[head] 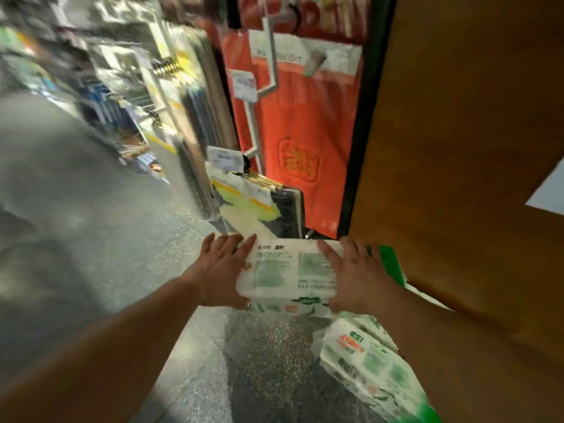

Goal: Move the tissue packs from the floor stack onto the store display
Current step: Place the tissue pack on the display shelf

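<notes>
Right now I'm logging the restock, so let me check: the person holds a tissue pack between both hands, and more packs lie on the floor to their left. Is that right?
Not quite. The left hand and right hand do hold the tissue pack between them, but the other tissue packs lie on the floor to the person's right, beside the brown panel, as the head view shows.
</notes>
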Demonstrator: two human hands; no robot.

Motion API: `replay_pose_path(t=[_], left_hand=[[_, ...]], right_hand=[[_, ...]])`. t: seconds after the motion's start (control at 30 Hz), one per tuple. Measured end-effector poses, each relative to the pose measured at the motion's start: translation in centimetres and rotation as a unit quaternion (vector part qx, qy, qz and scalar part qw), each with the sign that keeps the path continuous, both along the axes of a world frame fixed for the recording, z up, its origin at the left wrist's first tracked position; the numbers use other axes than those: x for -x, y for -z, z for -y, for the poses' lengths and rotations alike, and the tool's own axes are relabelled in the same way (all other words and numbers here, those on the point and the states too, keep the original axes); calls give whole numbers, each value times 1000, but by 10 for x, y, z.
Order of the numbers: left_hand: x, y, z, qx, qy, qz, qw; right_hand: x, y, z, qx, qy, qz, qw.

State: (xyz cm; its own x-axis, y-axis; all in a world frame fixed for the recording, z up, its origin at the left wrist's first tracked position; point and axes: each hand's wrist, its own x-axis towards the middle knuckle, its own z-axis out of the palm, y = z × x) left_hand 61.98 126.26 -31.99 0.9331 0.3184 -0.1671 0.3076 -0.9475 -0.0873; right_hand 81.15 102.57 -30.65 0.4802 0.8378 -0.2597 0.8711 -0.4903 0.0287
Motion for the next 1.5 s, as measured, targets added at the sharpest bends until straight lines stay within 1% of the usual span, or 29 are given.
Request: replay_pose_path(t=[0.17, 0.33, 0.47, 0.6, 0.7, 0.9, 1.13, 1.23, 1.37, 1.43, 1.5], left_hand=[[118, -64, -38, -14, -115, 19, 993], [249, -126, -62, -49, -216, 30, 975], [365, -176, -72, -77, -300, 20, 951], [477, -224, -75, -105, -378, 9, 920], [552, -260, -71, -119, -429, 11, 896], [676, -305, -52, -127, -525, 31, 841], [776, -336, -38, -166, -605, 16, 778], [809, -352, -38, -179, -638, 19, 748], [844, -374, -43, -210, -683, 24, 699], [861, -381, -43, -222, -704, 29, 675], [884, -385, -43, -226, -720, 29, 656]], right_hand=[[67, -66, -87, -14, -112, -9, 994], [166, -119, -167, -45, -213, -7, 976], [265, -165, -218, -84, -294, -12, 952], [363, -210, -264, -107, -376, 28, 920], [437, -242, -293, -112, -421, 37, 899], [564, -285, -340, -162, -514, 22, 842], [686, -313, -398, -172, -603, 4, 779], [731, -327, -427, -192, -643, -11, 741], [792, -357, -468, -216, -692, -20, 688], [824, -367, -486, -235, -717, -24, 656], [857, -374, -500, -241, -736, -30, 632]])
